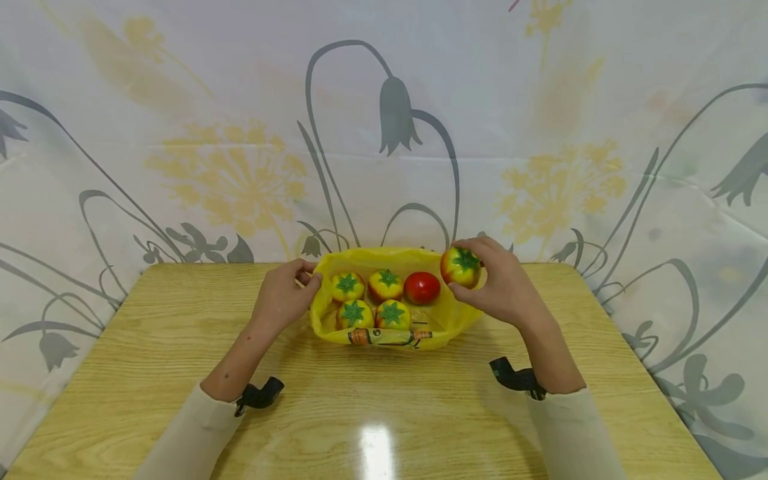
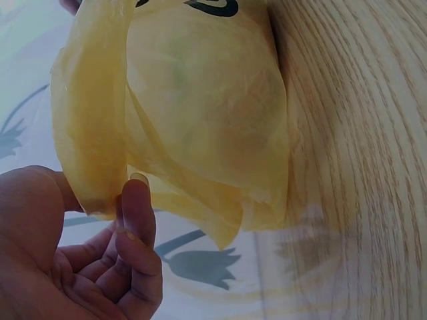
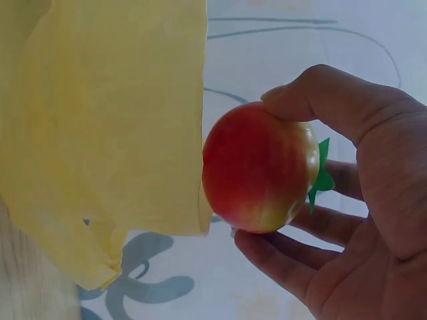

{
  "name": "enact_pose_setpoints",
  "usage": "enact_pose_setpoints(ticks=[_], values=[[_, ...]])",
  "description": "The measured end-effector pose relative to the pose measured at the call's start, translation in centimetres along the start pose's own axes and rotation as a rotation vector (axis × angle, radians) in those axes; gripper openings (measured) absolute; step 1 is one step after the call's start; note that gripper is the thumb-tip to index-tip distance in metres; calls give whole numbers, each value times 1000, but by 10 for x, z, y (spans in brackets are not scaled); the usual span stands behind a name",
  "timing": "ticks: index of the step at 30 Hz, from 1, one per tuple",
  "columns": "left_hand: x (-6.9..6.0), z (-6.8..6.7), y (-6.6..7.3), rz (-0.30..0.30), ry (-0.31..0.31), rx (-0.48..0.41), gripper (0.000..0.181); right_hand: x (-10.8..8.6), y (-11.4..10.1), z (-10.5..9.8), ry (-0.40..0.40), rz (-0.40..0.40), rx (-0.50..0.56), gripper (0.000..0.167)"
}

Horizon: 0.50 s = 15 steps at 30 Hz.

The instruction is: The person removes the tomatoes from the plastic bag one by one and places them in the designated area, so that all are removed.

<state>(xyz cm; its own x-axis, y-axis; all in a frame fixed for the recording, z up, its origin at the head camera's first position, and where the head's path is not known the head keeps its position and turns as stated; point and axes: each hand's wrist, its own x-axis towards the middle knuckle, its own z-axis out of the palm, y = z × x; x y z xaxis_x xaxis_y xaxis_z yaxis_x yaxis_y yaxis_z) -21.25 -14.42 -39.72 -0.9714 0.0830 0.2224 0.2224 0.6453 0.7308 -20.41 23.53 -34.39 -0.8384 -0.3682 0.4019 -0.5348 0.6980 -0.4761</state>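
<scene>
The tomato-like fruit is hanging, gripped by the right hand, at the right rim of the yellow bag, whose limp wall could be snagging it should the left hand, pinching the left rim, be slackening.

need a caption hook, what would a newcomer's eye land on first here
Probably the bright yellow plastic bag, open at the far middle of the wood-grain table, with four round red-and-yellow fruits with green star-shaped tops and one glossy red fruit inside. Then the right hand, gripping another round, green-topped red-and-yellow fruit at the bag's right end, while the left hand pinches the bag's left rim.
</scene>
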Motion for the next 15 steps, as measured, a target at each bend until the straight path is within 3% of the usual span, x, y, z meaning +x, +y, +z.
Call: enact_pose_setpoints(ticks=[5,15], values=[[0,0,-1,6,2,4,35,-1,5,-2,51,-12,9,57],[-1,1,-3,13,8,8,34,-4,20,-8,125,52,66,59]])
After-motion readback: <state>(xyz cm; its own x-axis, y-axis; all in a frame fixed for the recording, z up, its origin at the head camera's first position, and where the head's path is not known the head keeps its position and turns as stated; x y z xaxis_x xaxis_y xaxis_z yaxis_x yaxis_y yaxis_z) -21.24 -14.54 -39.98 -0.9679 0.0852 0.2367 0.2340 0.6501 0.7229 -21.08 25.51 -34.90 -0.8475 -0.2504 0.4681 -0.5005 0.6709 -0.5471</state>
